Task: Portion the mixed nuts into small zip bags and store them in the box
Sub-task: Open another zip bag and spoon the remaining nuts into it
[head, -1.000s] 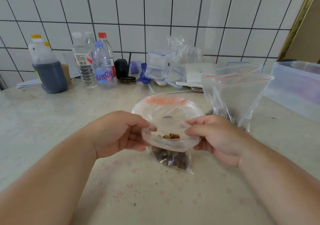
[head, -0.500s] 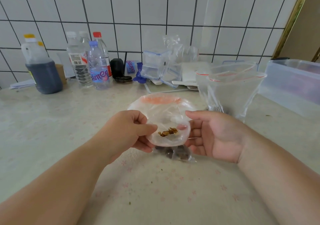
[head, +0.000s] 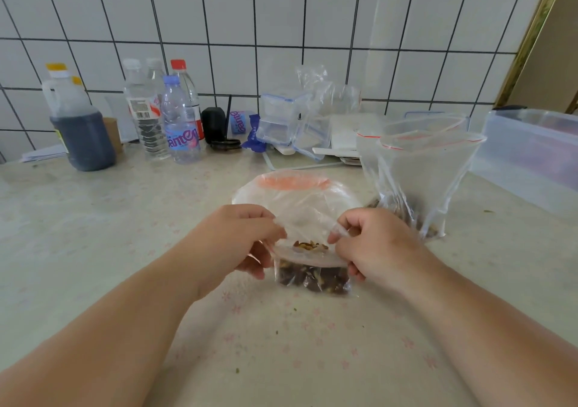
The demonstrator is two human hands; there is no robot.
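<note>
Small zip bag (head: 312, 269): held upright just above the counter (head: 93, 250), centre foreground, mouth open.
Contents: mixed nuts (head: 312, 278), dark brown with paler bits, heaped at the bottom; a few visible through the mouth.
Left hand (head: 237, 244): fingers curled, pinching the bag's left top edge.
Right hand (head: 372, 244): fingers curled, pinching the right top edge.
Just behind: crumpled clear bag (head: 294, 197) with a pink strip, lying on the counter; contents not discernible.
Right of that: two large zip bags (head: 422, 172) with red seal lines, standing open, some nuts at the bottom.
Far right: translucent storage box (head: 531, 156), interior unclear.
Back centre: stacked clear lock-lid containers (head: 281, 118), contents not discernible, beside more loose plastic bags (head: 331, 100).
Back left: jug of dark liquid (head: 78, 125) with a yellow cap; clear water bottles (head: 165, 115), the nearest with a pink-blue label.
</note>
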